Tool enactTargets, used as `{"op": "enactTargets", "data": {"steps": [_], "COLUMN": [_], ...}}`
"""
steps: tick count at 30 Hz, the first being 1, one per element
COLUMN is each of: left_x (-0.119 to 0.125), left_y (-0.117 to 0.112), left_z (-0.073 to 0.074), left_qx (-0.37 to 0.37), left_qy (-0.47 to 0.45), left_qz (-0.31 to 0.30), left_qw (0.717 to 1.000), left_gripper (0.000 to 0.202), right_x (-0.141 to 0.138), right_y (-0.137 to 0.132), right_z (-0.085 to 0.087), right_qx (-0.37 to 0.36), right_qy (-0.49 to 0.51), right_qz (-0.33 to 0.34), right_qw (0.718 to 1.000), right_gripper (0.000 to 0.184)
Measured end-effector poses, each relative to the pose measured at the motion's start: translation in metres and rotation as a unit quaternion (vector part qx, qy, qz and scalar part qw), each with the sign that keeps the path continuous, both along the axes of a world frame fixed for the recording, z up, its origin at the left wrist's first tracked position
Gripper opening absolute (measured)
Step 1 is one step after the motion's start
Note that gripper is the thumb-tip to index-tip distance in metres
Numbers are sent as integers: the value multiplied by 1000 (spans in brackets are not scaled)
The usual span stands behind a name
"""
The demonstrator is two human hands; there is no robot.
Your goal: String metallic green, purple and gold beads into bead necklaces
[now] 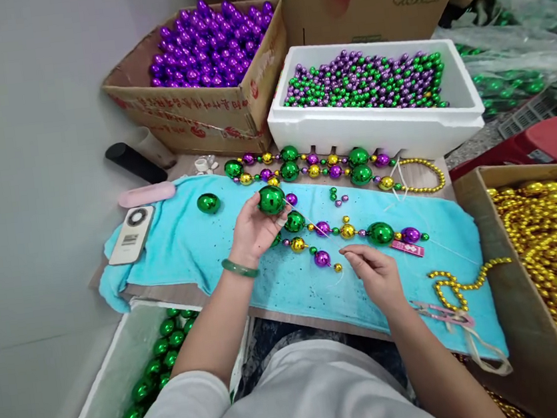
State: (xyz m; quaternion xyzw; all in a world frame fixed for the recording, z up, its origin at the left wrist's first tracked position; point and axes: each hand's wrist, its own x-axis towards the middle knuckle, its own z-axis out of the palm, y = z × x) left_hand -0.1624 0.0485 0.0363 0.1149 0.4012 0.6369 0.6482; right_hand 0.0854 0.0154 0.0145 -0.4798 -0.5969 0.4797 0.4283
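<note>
My left hand (255,228), with a green bangle at its wrist, holds a large shiny green bead (271,200) above the blue towel (202,244). A thin white string (313,222) runs from that bead down toward my right hand (373,272), whose thumb and forefinger are pinched on it. Below and between the hands lies a strand of green, purple and gold beads (346,230), with a shorter row ending in a small gold bead (338,268). Another large green bead (208,203) rests alone on the towel to the left.
Behind the towel stand a carton of purple beads (197,114) and a white foam box (374,124) of small beads. A finished-looking bead strand (312,171) lies before them. Gold chains fill the right carton (533,287). Scissors (444,314) and a white handheld fan (132,236) lie on the towel.
</note>
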Motion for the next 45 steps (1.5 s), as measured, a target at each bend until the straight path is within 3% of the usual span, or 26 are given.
{"op": "enactTargets", "data": {"steps": [4,11,17,20,24,34,45], "left_x": [14,17,19,26,40,52,67], "left_y": [-1,-3,-4,-8,-16,-18,-21], "left_z": [6,8,4,1,1,11,1], "left_qx": [-17,-17,2,44,102,116,103], "left_qy": [-84,-97,-39,34,91,117,110], "left_qz": [-3,2,-7,4,-37,-71,-60], "left_qw": [996,995,999,998,990,984,987], "left_gripper": [35,38,35,30,39,46,47], "right_x": [2,7,8,9,7,17,24], "right_y": [-5,-7,-3,-1,1,4,10], "right_z": [-4,-7,-8,-10,-14,-23,-34], "right_qx": [8,6,13,14,6,-16,-45], "right_qy": [-5,-22,-31,-40,-33,-8,26], "right_qz": [-9,-19,-13,-11,-18,-29,-20], "right_qw": [1000,1000,999,999,999,999,998], "right_gripper": [17,19,19,20,19,18,16]}}
